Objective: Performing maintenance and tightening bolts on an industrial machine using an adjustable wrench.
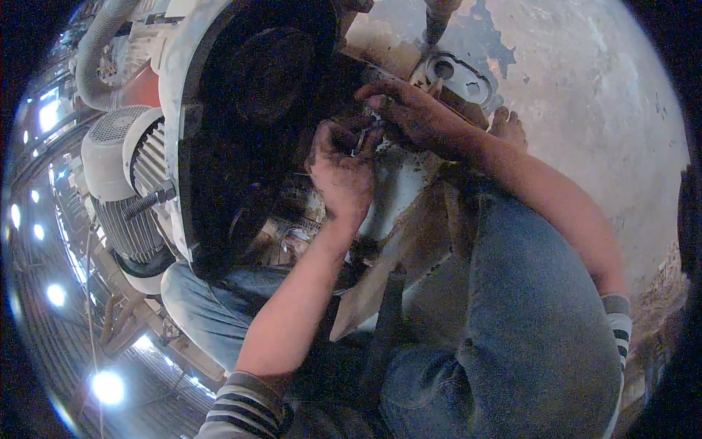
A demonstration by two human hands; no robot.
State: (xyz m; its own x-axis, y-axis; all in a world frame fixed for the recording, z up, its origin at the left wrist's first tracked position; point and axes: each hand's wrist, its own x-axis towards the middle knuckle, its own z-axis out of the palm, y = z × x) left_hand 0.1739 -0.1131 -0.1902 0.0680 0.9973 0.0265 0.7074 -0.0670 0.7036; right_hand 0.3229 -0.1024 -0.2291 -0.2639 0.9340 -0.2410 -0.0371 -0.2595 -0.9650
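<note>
Both of my hands, smudged dark, meet beside the open black side of a machine housing [248, 139]. The fingers of my left hand [340, 175] are closed in a pinch. A small shiny metal piece [358, 143] shows at their tips; its kind is too small to tell. My right hand [413, 117] sits just right of it and a little farther away, its fingers bent and closed over something dark and partly bright. What it grips is hidden in shadow. A pale, dirty metal surface [395, 186] lies just below the hands.
A grey finned electric motor [128, 183] and a threaded bolt [150, 201] sit left of the housing. A flat grey metal part with round openings [461, 80] lies beyond my right hand, near a bare foot [508, 128]. My jeans-clad knee [541, 293] rises at right.
</note>
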